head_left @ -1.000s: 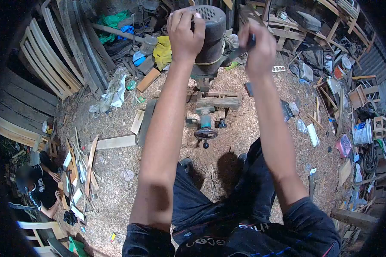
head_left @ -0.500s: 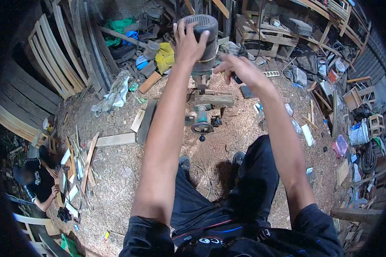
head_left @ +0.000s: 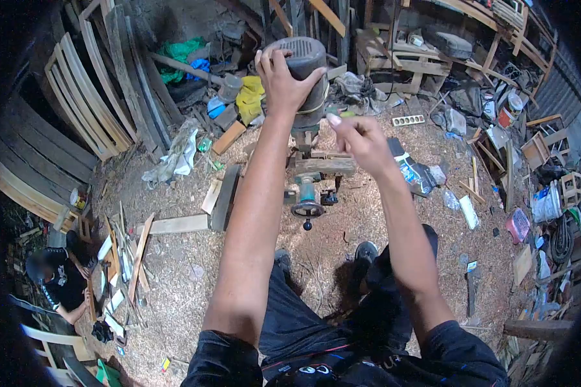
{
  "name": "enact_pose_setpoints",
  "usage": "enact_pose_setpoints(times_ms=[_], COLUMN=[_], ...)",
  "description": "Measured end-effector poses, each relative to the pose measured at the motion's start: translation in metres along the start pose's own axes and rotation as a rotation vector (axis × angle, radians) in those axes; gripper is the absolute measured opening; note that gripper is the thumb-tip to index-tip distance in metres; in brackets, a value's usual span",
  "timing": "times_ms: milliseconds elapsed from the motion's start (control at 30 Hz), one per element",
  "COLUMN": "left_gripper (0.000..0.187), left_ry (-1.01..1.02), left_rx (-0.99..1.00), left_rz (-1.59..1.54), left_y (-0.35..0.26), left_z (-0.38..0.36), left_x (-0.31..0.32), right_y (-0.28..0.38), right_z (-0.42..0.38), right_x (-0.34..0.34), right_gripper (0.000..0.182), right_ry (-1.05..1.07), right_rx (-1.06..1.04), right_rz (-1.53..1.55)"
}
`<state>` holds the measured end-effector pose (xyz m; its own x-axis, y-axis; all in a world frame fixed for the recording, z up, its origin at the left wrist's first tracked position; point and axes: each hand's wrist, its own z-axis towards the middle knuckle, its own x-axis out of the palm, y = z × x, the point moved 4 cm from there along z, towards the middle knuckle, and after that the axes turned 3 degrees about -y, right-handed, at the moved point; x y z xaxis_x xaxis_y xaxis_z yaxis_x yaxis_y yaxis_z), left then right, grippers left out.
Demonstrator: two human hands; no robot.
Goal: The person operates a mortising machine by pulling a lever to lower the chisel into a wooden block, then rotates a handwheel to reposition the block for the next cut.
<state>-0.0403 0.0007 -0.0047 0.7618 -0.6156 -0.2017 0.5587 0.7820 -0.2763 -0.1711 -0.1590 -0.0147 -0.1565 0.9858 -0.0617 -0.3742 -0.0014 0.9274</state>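
A dark cylindrical motor (head_left: 306, 61) with a slotted top stands upright at the top centre. My left hand (head_left: 285, 87) rests on its near left side, fingers over the top edge and thumb spread to the right, around part of it. To the right of the motor's lower part is my right hand (head_left: 361, 138), its fingers curled together and the thumb pointing at the motor; what it holds, if anything, is too small to name. Below the motor are a wooden block (head_left: 325, 166) and a green machine part with a round handwheel (head_left: 307, 209).
Another person (head_left: 61, 277) crouches at the far left beside thin wood strips. Curved boards (head_left: 87, 97) lean at the upper left. A dark plank (head_left: 224, 197) lies left of the handwheel. Wooden frames and scrap line the right side, with wood shavings on the ground.
My right hand has curled its fingers and moved slightly down. My left hand stays on the motor. The view has shifted a little, and a dark printed packet on the ground now shows more.
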Motion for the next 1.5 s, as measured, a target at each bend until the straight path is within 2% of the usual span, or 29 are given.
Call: enact_pose_setpoints(times_ms=[100,233,533,633,667,767,800,900,1000,1067,1133,1200,1233,1300,1400,1500], left_gripper=[0.074,0.074,0.075,0.075,0.075,0.075,0.077,0.079,0.078,0.078,0.080,0.082,0.082,0.082,0.080,0.079], left_ry=[-0.052,-0.054,-0.025,-0.047,-0.020,0.040,0.049,0.066,0.100,0.133,0.158,0.148,0.146,0.123,0.130,0.083], left_rx=[0.024,0.061,0.072,0.120,0.077,-0.008,-0.016,-0.046,-0.123,-0.178,-0.171,-0.158,-0.160,-0.158,-0.179,-0.061], left_rz=[-0.045,-0.048,-0.062,-0.068,-0.053,-0.035,-0.013,0.068,0.036,0.051,0.042,0.047,0.045,0.038,0.031,0.092], left_y=[0.010,0.013,0.013,0.015,0.012,0.014,0.015,0.010,0.006,0.003,0.004,0.005,0.005,0.007,0.007,0.011], left_z=[-0.008,-0.007,-0.015,-0.016,-0.017,-0.012,-0.010,-0.007,-0.002,-0.004,-0.006,-0.005,-0.008,-0.002,-0.006,-0.013], left_x=[0.010,0.011,0.010,0.008,0.007,0.008,0.008,0.006,0.002,0.000,0.001,0.002,0.001,0.006,0.006,0.007], right_y=[-0.021,-0.030,-0.067,-0.085,-0.085,-0.078,-0.073,-0.038,-0.032,-0.079,-0.094,-0.063,-0.055,-0.071,-0.074,-0.101], right_z=[-0.022,-0.033,-0.080,-0.098,-0.097,-0.087,-0.080,-0.042,-0.031,-0.029,-0.015,0.002,-0.001,0.004,-0.001,-0.045], right_x=[0.002,0.005,0.016,0.021,0.020,0.020,0.017,0.018,0.022,0.016,0.004,-0.001,0.000,0.003,-0.001,0.005], right_gripper=[0.049,0.046,0.036,0.037,0.043,0.052,0.057,0.048,0.037,0.034,0.035,0.033,0.031,0.028,0.025,0.027], right_ry=[-0.177,-0.266,-0.364,-0.392,-0.371,-0.344,-0.319,-0.056,-0.213,-0.279,-0.102,0.310,0.247,0.100,0.096,-0.013], right_rx=[-0.186,-0.375,-0.441,-0.473,-0.500,-0.069,0.305,0.365,-0.077,0.016,0.399,0.975,1.095,0.986,0.940,0.779], right_rz=[0.080,-0.051,-0.033,-0.010,-0.033,-0.060,-0.002,-0.440,-0.835,-1.108,-1.008,-0.452,-0.304,-0.426,-0.606,-0.718])
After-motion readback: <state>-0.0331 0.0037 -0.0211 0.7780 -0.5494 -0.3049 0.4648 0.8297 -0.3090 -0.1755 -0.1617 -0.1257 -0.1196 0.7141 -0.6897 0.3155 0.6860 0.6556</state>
